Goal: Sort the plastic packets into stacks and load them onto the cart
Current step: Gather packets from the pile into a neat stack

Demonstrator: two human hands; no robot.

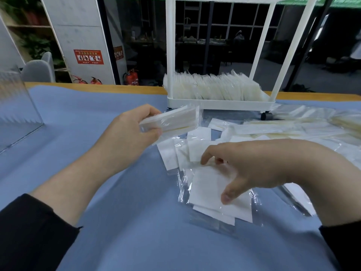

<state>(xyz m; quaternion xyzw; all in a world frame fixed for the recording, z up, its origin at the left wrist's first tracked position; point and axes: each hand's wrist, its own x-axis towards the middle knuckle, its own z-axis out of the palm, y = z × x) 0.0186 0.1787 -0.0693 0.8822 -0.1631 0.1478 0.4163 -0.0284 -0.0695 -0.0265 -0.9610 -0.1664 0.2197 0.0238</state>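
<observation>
Left hand: the left hand [134,127] is gripping a gathered stack of packets [172,120] at centre frame, raised off the cloth — thumb on the near side, fingers curling round the far side.
Right hand: the right hand [252,169] is reaching down at centre right, thumb and fingertips pinching the top packet [210,187] of the loose ones lying just below it.
Key relation: the pinched packet is lying right under the right hand, so that hand is the nearer one; the held stack is up and to the left of it, its long axis running left to right, tilting slightly upward at the right.
Loose packets: the loose packets [293,130] are spreading from centre toward the right edge over the blue cloth [82,118].
Cart: the white cart [220,103] is standing at upper centre, well beyond both hands, its tray holding upright rows of packets [213,87].
Likely step: probably adding this packet to the held stack — a judgement only.
Writing: a red sign [88,56] at upper left is showing white characters, too small to read; no print is readable on the packets.
</observation>
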